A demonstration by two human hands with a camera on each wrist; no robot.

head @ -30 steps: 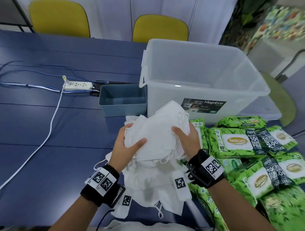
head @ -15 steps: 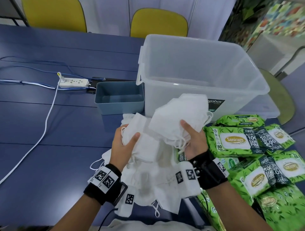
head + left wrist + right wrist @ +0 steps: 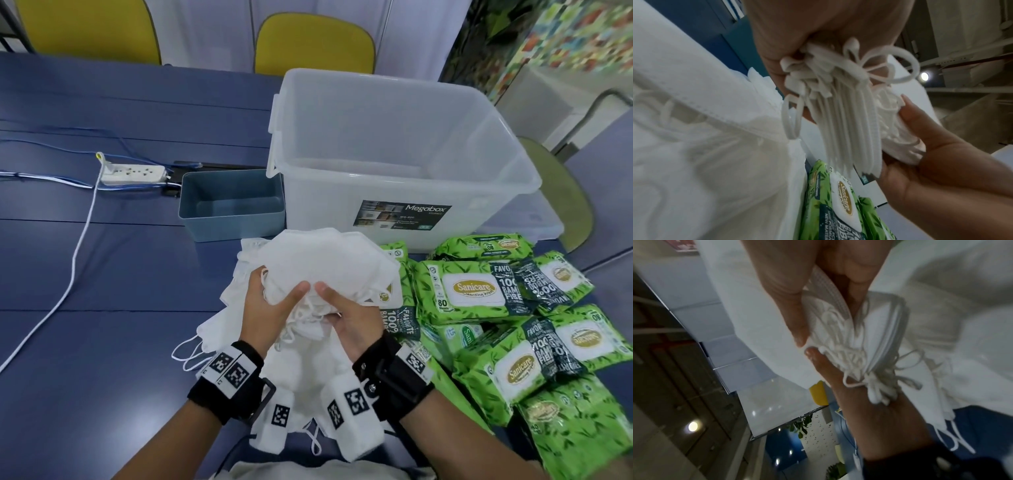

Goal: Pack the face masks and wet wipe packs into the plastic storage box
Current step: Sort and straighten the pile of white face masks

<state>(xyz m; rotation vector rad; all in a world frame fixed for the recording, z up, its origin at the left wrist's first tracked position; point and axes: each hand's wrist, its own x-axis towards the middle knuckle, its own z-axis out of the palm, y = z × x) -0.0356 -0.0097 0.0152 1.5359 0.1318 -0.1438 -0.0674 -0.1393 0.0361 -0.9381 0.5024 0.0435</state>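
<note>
A stack of white face masks is held above the table by both hands, thumbs on top. My left hand grips its near left side and my right hand its near right side. The left wrist view shows the stack edge-on with bunched ear loops, and the right wrist view shows the stack pinched between both thumbs. More loose masks lie on the table under the hands. Green wet wipe packs are piled at the right. The clear plastic storage box stands behind them.
A small blue-grey bin sits left of the box. A white power strip with cables lies at the far left on the blue table. Two yellow chairs stand behind the table.
My hands have come together on one stack of masks and lowered it toward me. Before, the right hand held a raised bundle apart from the left hand's masks.
</note>
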